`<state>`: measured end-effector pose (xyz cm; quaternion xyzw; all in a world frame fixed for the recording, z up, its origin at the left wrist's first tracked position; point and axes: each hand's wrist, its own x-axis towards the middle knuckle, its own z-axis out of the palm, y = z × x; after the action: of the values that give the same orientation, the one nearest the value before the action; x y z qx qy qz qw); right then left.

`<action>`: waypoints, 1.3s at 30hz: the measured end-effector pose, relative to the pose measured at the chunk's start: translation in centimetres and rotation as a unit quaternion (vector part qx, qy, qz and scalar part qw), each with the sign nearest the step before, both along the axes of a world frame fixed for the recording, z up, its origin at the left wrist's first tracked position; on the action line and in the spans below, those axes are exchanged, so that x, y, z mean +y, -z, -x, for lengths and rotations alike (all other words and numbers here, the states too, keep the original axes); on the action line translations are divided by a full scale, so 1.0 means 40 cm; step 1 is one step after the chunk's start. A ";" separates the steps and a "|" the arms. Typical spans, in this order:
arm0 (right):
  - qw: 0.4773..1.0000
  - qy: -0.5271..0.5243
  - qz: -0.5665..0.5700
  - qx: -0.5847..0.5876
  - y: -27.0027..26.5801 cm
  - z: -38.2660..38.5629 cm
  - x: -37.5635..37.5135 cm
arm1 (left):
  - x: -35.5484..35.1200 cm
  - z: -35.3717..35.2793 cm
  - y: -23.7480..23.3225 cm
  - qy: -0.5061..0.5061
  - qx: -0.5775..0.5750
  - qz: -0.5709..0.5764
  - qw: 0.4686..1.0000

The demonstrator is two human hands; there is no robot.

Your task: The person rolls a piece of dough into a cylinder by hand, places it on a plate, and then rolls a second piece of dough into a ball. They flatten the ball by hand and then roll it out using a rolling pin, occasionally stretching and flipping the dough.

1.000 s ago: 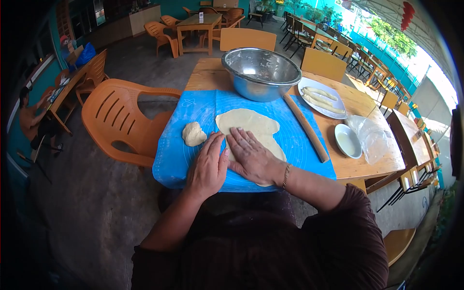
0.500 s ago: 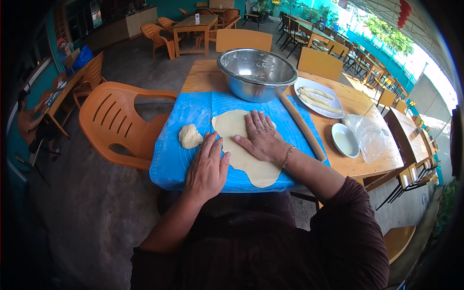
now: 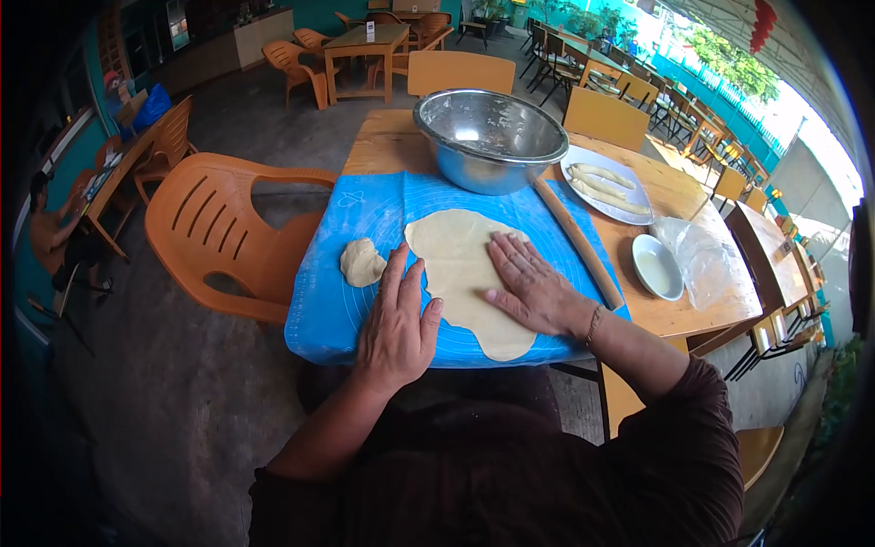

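Observation:
A thin, uneven sheet of rolled dough point(image 3: 460, 264) lies on a blue silicone mat point(image 3: 319, 310) with printed lines. My right hand point(image 3: 533, 287) rests flat on the sheet's right side, fingers stretched out. At the sheet's left edge is my left hand point(image 3: 399, 324), its fingers extended and fingertips by the dough's border. A lump of dough point(image 3: 362, 263) sits on the mat just left of those fingertips. To the right of my right hand a wooden rolling pin point(image 3: 579, 242) lies slanted along the mat's edge.
Behind the mat stands a steel mixing bowl point(image 3: 492, 169). A white plate point(image 3: 629, 214) with rolled dough strips, a small white bowl point(image 3: 658, 267) and a clear plastic bag point(image 3: 715, 273) are on the table's right. An orange chair point(image 3: 205, 219) is at left; a person point(image 3: 55, 223) sits farther off.
My right hand has slid right and toward me across the dough sheet. My left hand has shifted slightly right, staying at the sheet's left edge.

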<state>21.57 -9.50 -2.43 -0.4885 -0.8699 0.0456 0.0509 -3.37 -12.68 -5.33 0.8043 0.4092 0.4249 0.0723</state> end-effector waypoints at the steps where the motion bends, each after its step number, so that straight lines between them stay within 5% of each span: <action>1: 1.000 0.004 -0.001 0.000 0.002 0.003 0.027 | 0.000 -0.003 -0.001 0.004 0.000 -0.001 1.000; 3: 0.995 0.100 -0.005 -0.027 0.007 0.052 0.086 | -0.003 -0.004 -0.005 -0.011 0.003 0.007 1.000; 11: 1.000 0.011 -0.013 -0.008 0.044 0.255 0.197 | 0.003 0.002 0.007 -0.034 -0.002 -0.001 0.999; 20: 0.984 -0.163 -0.055 0.040 0.020 0.129 -0.123 | 0.002 0.005 0.004 -0.011 -0.018 -0.004 1.000; 23: 0.981 -0.191 -0.003 0.044 -0.011 0.056 -0.202 | -0.007 -0.001 -0.012 -0.018 0.044 -0.030 0.998; 25: 0.984 -0.173 0.009 0.031 -0.023 0.009 -0.235 | -0.014 -0.006 -0.038 -0.006 0.205 -0.037 0.978; 30: 0.998 -0.046 -0.045 0.018 -0.001 -0.033 -0.248 | -0.012 -0.013 -0.043 0.024 0.261 0.082 0.962; 39: 0.981 -0.169 -0.064 0.077 0.016 0.019 -0.234 | -0.010 -0.008 -0.036 -0.001 0.288 0.105 0.952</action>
<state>20.79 -18.86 -3.09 -0.3253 -0.9344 0.0357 0.1405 -3.05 -13.09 -3.90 0.8800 0.4556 0.1300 0.0349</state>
